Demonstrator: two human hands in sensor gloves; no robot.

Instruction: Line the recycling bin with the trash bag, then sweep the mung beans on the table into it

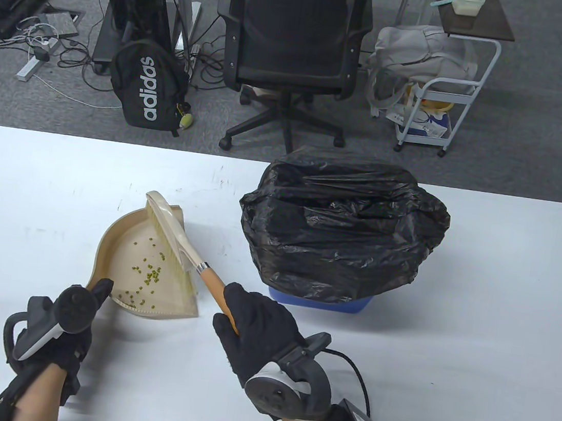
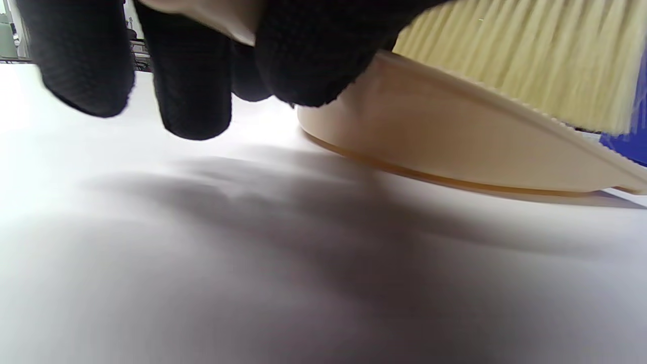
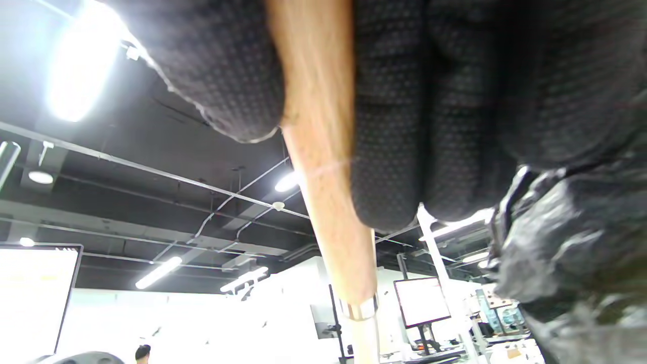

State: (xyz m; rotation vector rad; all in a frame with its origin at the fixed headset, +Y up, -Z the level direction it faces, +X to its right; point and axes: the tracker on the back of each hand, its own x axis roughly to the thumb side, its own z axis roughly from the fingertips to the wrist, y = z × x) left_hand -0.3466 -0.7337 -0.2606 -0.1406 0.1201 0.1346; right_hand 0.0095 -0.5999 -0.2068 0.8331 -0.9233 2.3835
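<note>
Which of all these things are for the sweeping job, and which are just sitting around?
For the job:
- beige plastic dustpan, left hand at its edge
- small green mung beans inside it
- cream-bristled brush with wooden handle, held by the right hand
- blue bin under the crinkly black trash bag

Just sitting around:
- black office chair
- black Adidas backpack
- white wire trolley

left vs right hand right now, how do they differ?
The left hand holds the beige dustpan at its rear edge, low on the table. The right hand wraps the brush by its wooden handle, bristles in the pan with the beans. Both wear black gloves with trackers.
</note>
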